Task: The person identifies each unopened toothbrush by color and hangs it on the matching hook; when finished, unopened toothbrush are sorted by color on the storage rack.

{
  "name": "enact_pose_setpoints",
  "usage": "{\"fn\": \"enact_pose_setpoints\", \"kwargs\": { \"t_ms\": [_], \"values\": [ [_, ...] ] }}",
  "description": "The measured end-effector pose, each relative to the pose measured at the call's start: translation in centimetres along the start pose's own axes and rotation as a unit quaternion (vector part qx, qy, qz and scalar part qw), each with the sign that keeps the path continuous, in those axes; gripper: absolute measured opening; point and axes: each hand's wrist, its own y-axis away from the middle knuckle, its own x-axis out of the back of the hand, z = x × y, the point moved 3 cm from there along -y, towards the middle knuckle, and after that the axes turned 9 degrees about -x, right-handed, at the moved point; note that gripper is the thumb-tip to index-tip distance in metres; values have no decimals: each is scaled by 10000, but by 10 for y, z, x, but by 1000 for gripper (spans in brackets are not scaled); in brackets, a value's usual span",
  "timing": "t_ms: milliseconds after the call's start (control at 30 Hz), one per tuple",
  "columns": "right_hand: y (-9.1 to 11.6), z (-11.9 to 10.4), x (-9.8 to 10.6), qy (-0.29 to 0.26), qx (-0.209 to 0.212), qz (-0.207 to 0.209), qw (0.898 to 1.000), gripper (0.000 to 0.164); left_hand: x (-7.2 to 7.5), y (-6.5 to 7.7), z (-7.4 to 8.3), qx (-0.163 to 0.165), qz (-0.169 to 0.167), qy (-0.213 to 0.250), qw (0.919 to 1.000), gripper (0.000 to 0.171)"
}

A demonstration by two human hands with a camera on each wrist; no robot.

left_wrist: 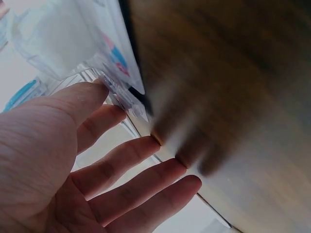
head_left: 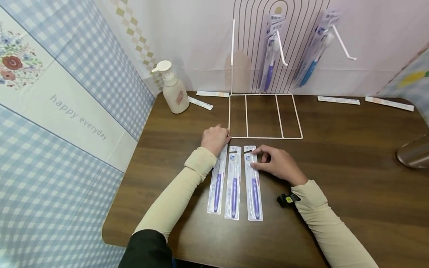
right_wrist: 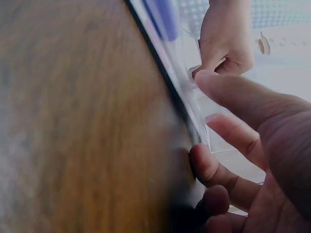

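Three packaged toothbrushes with purple handles lie side by side on the table. My left hand (head_left: 215,139) pinches the top end of the left toothbrush pack (head_left: 217,186) between thumb and index finger, partly covering it. In the left wrist view, the other fingers (left_wrist: 146,196) spread out close over the tabletop. The middle toothbrush pack (head_left: 234,186) lies between the hands, untouched. My right hand (head_left: 276,162) holds the upper right edge of the right toothbrush pack (head_left: 253,186) with thumb and bent fingers. The clear plastic edge runs past the thumb (right_wrist: 233,90) in the right wrist view.
Beyond the hands stands a white wire rack (head_left: 266,138). Toothbrush packs hang on its hooks, one purple (head_left: 269,72) and one blue (head_left: 310,72). A pump bottle (head_left: 175,95) is at back left, a metal cylinder (head_left: 415,152) at right. Label strips (head_left: 388,103) lie along the back.
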Motion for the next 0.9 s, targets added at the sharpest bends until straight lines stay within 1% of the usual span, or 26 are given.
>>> {"fn": "enact_pose_setpoints", "kwargs": {
  "t_ms": [167,267,333,433,500,567,633,700,800,833,900],
  "values": [
    [4,-1,2,-415,70,153,9990,35,2,3,0,26,44,-24,10000,20],
    [7,-3,10,-650,121,287,9974,34,1,4,2,-9,18,-28,10000,21],
    [10,-7,20,-760,202,493,9957,34,1,4,3,-32,12,-21,10000,21],
    [13,-20,44,-746,513,1079,9900,34,1,4,5,-44,11,-5,10000,21],
    [15,-33,66,-682,757,1573,9823,35,1,3,5,-39,5,2,10000,21],
    [19,-50,89,-627,988,2049,9718,37,0,3,5,-23,-13,4,10000,21],
    [24,-68,113,-608,1192,2499,9590,39,0,3,4,-5,-28,-3,10000,21],
    [29,-86,133,-713,1346,2881,9454,41,-1,3,3,11,-16,-20,10000,21],
    [37,-108,158,-836,1539,3360,9254,42,0,3,2,18,17,-28,10000,21],
    [39,-114,163,-879,1581,3467,9203,42,0,3,2,20,26,-24,10000,21],
    [43,-125,172,-1002,1558,3598,9145,41,0,2,1,25,14,11,10000,21]
  ]
}}
